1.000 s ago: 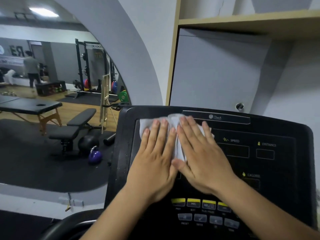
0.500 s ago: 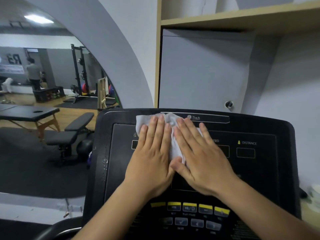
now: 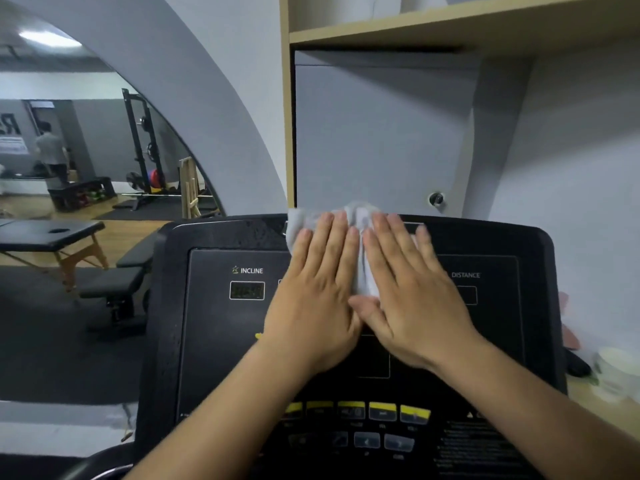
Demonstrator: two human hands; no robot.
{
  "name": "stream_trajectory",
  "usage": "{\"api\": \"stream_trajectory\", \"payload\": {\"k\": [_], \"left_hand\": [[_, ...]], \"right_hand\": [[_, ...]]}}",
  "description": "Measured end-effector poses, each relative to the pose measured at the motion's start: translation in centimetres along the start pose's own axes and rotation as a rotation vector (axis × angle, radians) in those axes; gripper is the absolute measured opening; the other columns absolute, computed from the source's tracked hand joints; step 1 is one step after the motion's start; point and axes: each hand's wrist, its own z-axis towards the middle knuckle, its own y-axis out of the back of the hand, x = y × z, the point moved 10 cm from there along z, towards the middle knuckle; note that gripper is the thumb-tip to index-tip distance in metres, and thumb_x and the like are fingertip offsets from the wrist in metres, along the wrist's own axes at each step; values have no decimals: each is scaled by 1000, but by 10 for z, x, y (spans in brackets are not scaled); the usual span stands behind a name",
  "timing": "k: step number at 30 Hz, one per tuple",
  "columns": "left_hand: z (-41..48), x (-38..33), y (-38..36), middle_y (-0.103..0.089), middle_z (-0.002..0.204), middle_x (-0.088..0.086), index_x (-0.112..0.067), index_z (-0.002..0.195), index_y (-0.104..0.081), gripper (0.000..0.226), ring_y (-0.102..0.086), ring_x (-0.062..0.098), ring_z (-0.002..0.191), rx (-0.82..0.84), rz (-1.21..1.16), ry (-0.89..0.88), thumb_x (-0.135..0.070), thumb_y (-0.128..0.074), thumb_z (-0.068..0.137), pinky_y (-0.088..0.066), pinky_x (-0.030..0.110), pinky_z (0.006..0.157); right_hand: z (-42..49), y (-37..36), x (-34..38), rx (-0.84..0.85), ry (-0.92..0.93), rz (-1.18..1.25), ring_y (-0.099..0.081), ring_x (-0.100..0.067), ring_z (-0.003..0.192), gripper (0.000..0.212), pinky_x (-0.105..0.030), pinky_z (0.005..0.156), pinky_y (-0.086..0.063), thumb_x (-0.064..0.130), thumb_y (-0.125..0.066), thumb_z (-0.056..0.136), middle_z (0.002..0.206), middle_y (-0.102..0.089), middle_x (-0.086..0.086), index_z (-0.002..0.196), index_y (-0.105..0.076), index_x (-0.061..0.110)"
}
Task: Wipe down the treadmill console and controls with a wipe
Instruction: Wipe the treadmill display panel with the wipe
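Gym console top edge reached: we slid the wipe rightward under flat, unclenched fingers; buttons remain.

A massage table and weight bench stand at left; a wooden shelf runs above

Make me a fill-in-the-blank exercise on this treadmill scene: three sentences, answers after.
The left hand and right hand press flat on a wipe coloured ____.
The console label left of the hands reads ____.
The upper button row is coloured ____.
Missing: white; INCLINE; yellow.
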Motion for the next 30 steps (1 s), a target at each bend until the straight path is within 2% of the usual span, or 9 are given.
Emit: {"api": "stream_trajectory", "payload": {"k": [3,9,11,13,15,18,21,26,30], "left_hand": [[29,-7,11,24,160,17,-4,153,15,73,27,29,146,1,18,-16,-42,-6,94,10,47,120],[-9,-47,-11,3,162,20,0,154,-7,75,7,34,150,-51,-67,-111,-44,-25,96,-7,53,122],[1,-49,-11,12,161,18,-2,154,2,74,15,32,149,-37,-42,-97,-47,-17,98,-2,53,122],[24,-53,-2,23,159,16,-3,152,13,72,26,29,147,-31,3,-91,-45,-7,98,6,50,121],[41,-57,5,27,159,16,-4,151,18,69,29,29,145,-25,15,-86,-41,-5,98,10,48,120],[32,-74,-3,24,159,17,-3,152,15,69,28,29,146,-27,-6,-130,-41,-5,97,7,50,121],[10,-88,-13,15,161,17,-3,154,4,70,18,30,149,-28,-69,-159,-44,-10,99,-1,52,122],[55,-100,2,27,159,16,-6,152,17,68,29,30,145,-16,-18,-132,-40,-4,98,12,48,120],[59,-122,-4,27,159,18,-5,152,18,68,29,32,145,2,-15,-169,-38,-8,99,11,50,119]], "right_hand": [[15,9,-19,-6,-92,-16,18,-22,147,80,-51,119,7,63,6,93,161,13,-10,152,6,10],[-46,-11,-26,8,-53,-14,1,-25,150,80,-62,116,-7,63,-11,97,162,-3,-12,153,-12,6],[-42,-8,-38,15,-67,-51,1,-23,150,79,-64,115,-4,63,-10,97,162,-3,-10,153,-12,7],[-26,3,-53,1,-122,-69,6,-21,149,78,-63,115,0,62,-4,96,162,1,-9,153,-5,9],[-17,10,-63,-18,-171,-51,9,-20,149,74,-62,116,2,59,2,97,162,3,-8,153,1,11],[-38,3,-67,-33,-188,-41,6,-21,149,73,-64,115,-3,58,-3,98,163,0,-9,154,-4,10],[-68,-9,-71,-11,-166,-32,-1,-22,150,76,-66,113,-9,60,-11,98,163,-5,-9,154,-11,9],[-47,9,-108,-13,-276,-75,7,-17,149,73,-63,115,1,57,0,97,163,0,-5,154,-4,11],[-60,7,-119,-17,-298,-78,7,-19,149,72,-62,115,0,55,0,98,163,1,-7,154,-3,10]]}}
